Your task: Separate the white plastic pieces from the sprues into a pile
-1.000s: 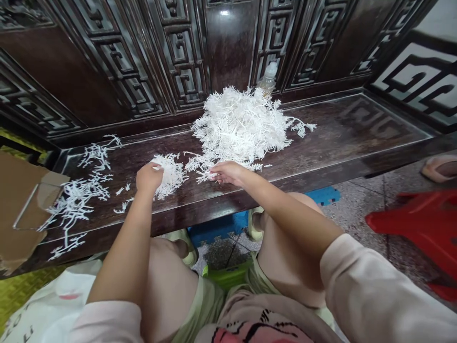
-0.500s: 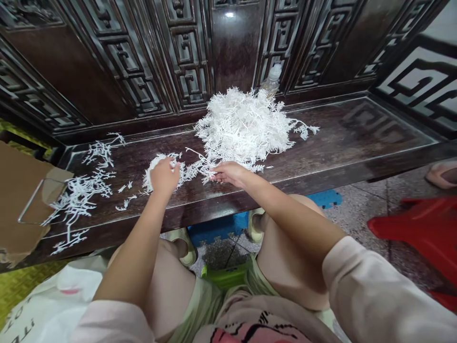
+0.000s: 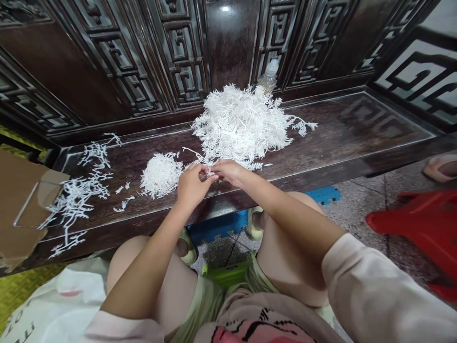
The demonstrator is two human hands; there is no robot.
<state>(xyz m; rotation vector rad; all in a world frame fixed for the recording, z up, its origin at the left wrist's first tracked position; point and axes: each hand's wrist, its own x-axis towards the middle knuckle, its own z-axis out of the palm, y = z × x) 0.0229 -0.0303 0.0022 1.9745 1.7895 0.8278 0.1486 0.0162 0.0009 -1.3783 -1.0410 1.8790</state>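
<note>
Sprig, white and branching, slants away leftward beside the large pile; the right hand seemingly pinches its near end, and the left hand curls just as close, its grip unclear.

Before me: 1 dk. wood bench, carved fretwork back, light glare on ctr. panel. Below me: blue mat, speckled tile flr. To my R: 1 red plastic stool, pale wall.

holding both forearms forward and angled inward, with left hand close beside right hand and left thumb curved toward right fingers.
</note>
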